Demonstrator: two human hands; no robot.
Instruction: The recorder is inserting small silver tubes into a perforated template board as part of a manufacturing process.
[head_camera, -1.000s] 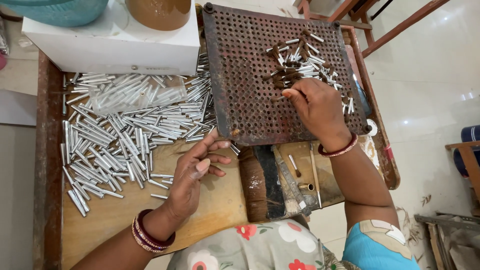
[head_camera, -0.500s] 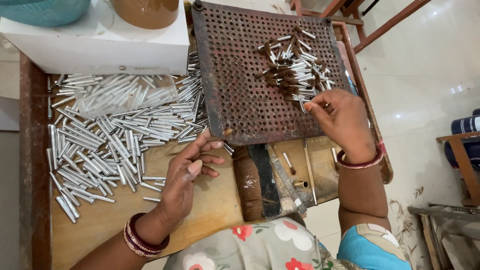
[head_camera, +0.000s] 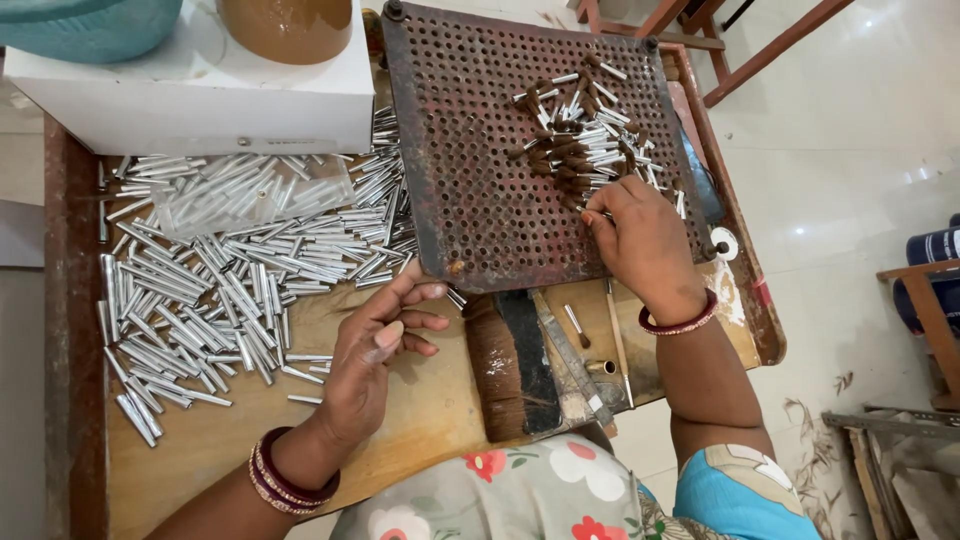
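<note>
On the rusty perforated metal plate (head_camera: 480, 170), tilted up over the back right of the wooden worktable (head_camera: 400, 420), your right hand (head_camera: 640, 245) rests palm down with fingertips pinched narrow on one small silver metal tube (head_camera: 592, 213) at the lower edge of a cluster of short silver and brown-tipped tubes (head_camera: 580, 135) lying on the plate's upper right. Your left hand (head_camera: 375, 350) rests on the table just below the plate's lower left corner, fingers loosely curled and half open, index fingertip touching the plate edge; it holds nothing you can see. Left of that hand, a big loose pile of long silver metal tubes (head_camera: 220, 270) covers the table, some under a clear plastic sheet (head_camera: 250, 190). Behind the pile sits a white box (head_camera: 200, 90) with a teal bowl (head_camera: 90, 25) and a brown pot (head_camera: 285, 25) on top. Between your hands, below the plate, lie a brown brush (head_camera: 495, 365), a dark flat file (head_camera: 570, 355) and a few stray tubes. Red bangles on both wrists.
</note>
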